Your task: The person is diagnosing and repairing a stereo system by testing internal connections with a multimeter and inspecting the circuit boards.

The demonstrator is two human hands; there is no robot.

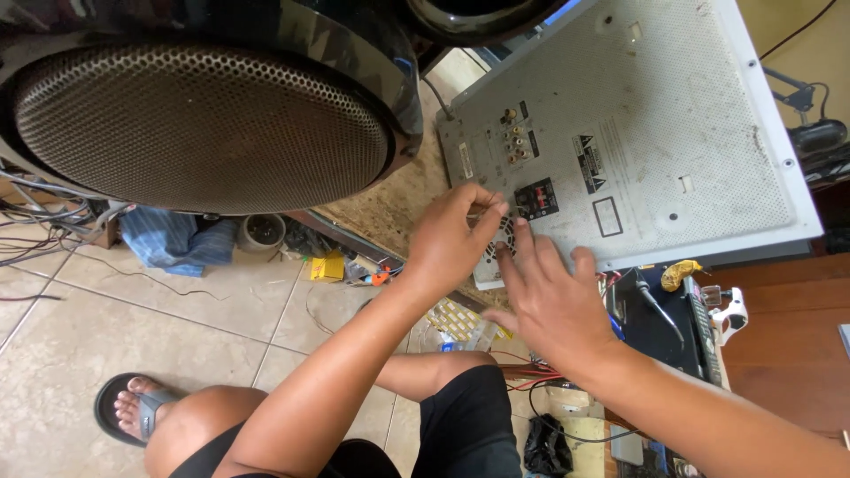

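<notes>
A grey metal back panel (655, 115) of an audio unit lies tilted at the upper right, with small connector sockets (516, 142) and a black terminal block (537, 198) near its lower left corner. My left hand (452, 239) has its fingertips pinched together at the panel's lower edge, beside the terminal block; whether something small sits between them cannot be told. My right hand (549, 296) rests with fingers spread on the same corner, over a round vent, touching the left hand's fingers.
A large black speaker (204, 124) with a round mesh grille fills the upper left. Tiled floor (71, 345) below holds loose wires, a blue cloth (173, 239), a small pot and yellow parts. A wooden table (788, 345) with tools stands at right.
</notes>
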